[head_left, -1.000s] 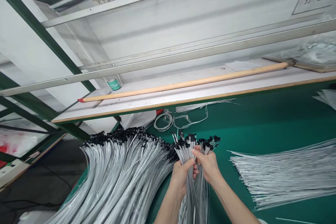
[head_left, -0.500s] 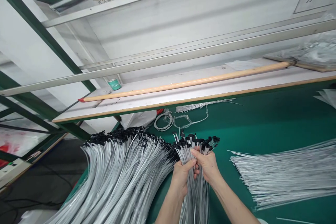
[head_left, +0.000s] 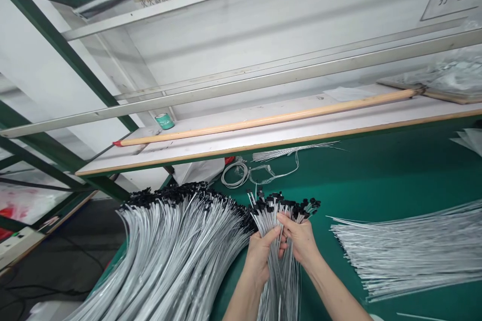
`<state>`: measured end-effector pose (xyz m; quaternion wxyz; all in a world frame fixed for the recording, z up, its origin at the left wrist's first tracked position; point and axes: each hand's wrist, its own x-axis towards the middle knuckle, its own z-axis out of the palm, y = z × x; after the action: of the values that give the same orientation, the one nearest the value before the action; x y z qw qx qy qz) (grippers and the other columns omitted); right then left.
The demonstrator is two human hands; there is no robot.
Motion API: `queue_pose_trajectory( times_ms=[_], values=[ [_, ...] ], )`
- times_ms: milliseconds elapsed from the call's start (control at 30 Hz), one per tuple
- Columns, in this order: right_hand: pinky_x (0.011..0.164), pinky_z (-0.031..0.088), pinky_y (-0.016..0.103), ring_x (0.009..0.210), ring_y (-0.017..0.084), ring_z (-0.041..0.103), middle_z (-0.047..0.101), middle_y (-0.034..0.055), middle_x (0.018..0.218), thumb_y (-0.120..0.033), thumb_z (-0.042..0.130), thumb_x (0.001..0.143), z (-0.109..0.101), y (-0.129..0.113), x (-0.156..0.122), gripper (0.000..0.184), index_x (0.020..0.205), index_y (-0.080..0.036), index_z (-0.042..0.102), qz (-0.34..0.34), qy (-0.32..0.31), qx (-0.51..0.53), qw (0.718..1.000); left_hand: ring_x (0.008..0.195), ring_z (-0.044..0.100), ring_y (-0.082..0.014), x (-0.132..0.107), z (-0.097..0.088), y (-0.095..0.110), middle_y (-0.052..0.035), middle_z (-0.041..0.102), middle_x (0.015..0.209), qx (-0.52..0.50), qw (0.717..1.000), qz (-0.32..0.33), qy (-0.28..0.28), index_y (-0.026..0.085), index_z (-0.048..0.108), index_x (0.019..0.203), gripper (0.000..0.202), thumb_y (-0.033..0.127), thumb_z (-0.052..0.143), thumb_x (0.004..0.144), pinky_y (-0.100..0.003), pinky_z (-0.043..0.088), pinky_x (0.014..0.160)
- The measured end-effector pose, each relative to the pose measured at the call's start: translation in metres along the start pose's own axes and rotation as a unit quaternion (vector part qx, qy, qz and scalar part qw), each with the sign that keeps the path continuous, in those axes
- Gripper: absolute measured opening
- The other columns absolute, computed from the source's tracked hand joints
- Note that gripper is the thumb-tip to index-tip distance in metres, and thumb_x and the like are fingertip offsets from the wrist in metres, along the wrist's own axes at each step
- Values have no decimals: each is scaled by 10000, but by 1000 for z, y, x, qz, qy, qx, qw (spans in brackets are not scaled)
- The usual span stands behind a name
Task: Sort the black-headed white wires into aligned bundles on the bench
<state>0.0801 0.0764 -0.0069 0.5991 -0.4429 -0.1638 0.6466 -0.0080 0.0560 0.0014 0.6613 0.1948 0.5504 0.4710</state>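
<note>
Both hands are wrapped round a bundle of thin grey cables (head_left: 276,281) with small black connectors at the top. My left hand (head_left: 259,253) grips the bundle from the left, thumb across its front. My right hand (head_left: 299,238) holds the right-hand cables a little higher, thumb and fingers closed on them. The black ends fan out just above my fingers, and the lower cables run down between my forearms out of view. Close by on the left lies a much larger pile of similar cables (head_left: 176,251), black ends toward the back.
A flat stack of grey wires (head_left: 410,246) lies right on the green tabletop (head_left: 357,175). Behind are a coiled cable (head_left: 234,174) and loose wires (head_left: 289,150). Above, a shelf (head_left: 211,148) bears a long wooden pole (head_left: 263,121) and a green can (head_left: 164,121).
My right hand has shifted slightly to the right, and the black ends on that side have spread outward with it. My left hand stays nearly where it was.
</note>
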Motion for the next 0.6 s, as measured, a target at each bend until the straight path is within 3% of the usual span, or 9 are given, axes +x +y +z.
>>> queue_pose_trajectory(
  times_ms=[200,500,600],
  values=[
    [254,261,211,263,72,312,322,-102,290,-340,806,460,-2,-2,1,332,526,-164,533,26,-18,-3,1000,439,561,-111,-3,2,0,-36,612,531,-7,1000,1,-5,82,627,660,205,234,750,598,-195,424,403],
    [367,338,213,303,52,333,338,-97,312,-335,787,522,-13,3,10,337,469,-157,506,11,-71,18,997,444,572,-107,2,-2,-3,-51,639,548,-14,1000,0,-3,74,645,677,197,227,746,605,-187,440,416],
    [352,331,214,309,71,373,370,-91,332,-333,787,523,-13,2,8,302,526,-160,540,29,-65,35,997,461,577,-114,2,-3,-2,-61,649,574,-26,1000,0,-4,71,648,689,223,230,761,581,-197,444,430]
  ],
)
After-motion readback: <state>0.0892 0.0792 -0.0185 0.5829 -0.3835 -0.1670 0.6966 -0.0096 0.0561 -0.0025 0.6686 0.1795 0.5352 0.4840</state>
